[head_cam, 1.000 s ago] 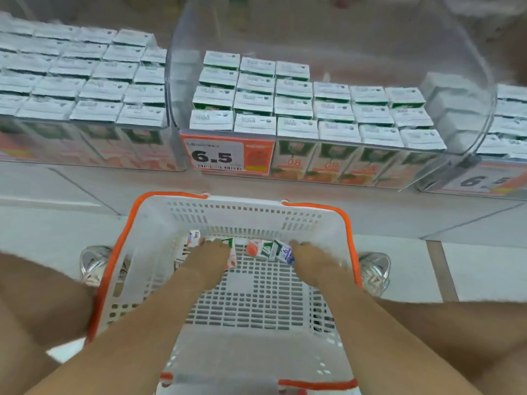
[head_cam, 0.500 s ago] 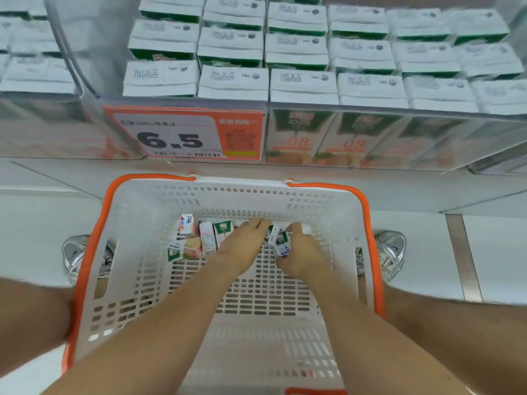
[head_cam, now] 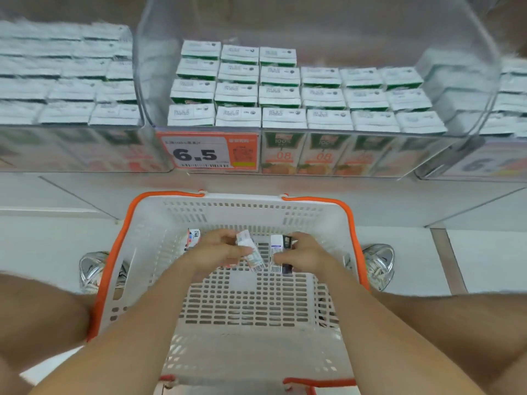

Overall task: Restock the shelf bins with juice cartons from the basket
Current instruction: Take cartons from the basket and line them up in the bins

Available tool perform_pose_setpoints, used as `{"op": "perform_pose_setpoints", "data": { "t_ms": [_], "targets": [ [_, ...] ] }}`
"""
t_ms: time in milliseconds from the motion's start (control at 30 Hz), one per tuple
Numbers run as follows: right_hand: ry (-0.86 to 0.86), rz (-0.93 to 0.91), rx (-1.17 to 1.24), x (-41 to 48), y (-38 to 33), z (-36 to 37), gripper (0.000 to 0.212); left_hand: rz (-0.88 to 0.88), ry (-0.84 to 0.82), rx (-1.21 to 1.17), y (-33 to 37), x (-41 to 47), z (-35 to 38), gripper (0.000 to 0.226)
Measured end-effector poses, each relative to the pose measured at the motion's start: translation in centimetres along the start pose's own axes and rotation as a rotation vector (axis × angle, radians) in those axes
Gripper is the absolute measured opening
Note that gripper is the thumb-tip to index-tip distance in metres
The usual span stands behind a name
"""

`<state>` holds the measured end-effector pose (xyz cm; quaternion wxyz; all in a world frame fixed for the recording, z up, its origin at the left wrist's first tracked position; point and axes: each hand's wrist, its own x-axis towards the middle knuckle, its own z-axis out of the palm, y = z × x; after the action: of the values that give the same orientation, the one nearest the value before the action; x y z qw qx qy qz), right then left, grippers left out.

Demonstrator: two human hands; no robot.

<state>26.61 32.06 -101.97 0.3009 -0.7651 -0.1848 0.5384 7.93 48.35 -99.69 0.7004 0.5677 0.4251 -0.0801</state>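
Observation:
A white basket (head_cam: 245,303) with orange handles stands on the floor between my knees. Both hands are inside it near its far wall. My left hand (head_cam: 219,250) grips a juice carton (head_cam: 252,253) that tilts toward me. My right hand (head_cam: 305,256) holds another juice carton (head_cam: 278,253) upright. One more carton (head_cam: 192,238) lies at the basket's far left. Ahead, the clear middle shelf bin (head_cam: 285,132) holds rows of white-topped cartons (head_cam: 281,95), with empty room at its back right.
An orange price tag reading 6.5 (head_cam: 208,151) hangs on the middle bin's front. Full bins stand to the left (head_cam: 65,81) and right (head_cam: 513,89). My silver shoes (head_cam: 92,266) (head_cam: 377,263) flank the basket on the pale tiled floor.
The view has pulled back and tilted up from the close look at the bin. Both hands have closed round cartons and lifted them off the basket floor; fewer loose cartons show at the left.

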Motion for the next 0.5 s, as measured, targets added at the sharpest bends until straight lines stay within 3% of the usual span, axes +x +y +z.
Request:
{"op": "perform_pose_setpoints", "data": {
  "t_ms": [100,200,367,500],
  "targets": [
    [-0.036,-0.074,-0.013,-2.2,-2.5,-0.7,0.059,-0.015,-0.096,-0.223,1.6,-2.7,-1.2,0.037],
    [-0.077,-0.147,-0.024,-4.4,-4.8,-0.7,0.076,0.032,-0.194,-0.238,3.6,-5.3,-1.5,0.041],
    [-0.080,-0.293,-0.149,-8.1,-8.2,-0.6,0.074,0.069,-0.226,-0.186,6.5,-8.5,-1.7,0.039],
    [-0.069,-0.397,-0.260,-11.4,-11.3,-1.4,0.064,0.145,-0.162,-0.087,8.4,-11.1,-1.5,0.048]
  ]
}}
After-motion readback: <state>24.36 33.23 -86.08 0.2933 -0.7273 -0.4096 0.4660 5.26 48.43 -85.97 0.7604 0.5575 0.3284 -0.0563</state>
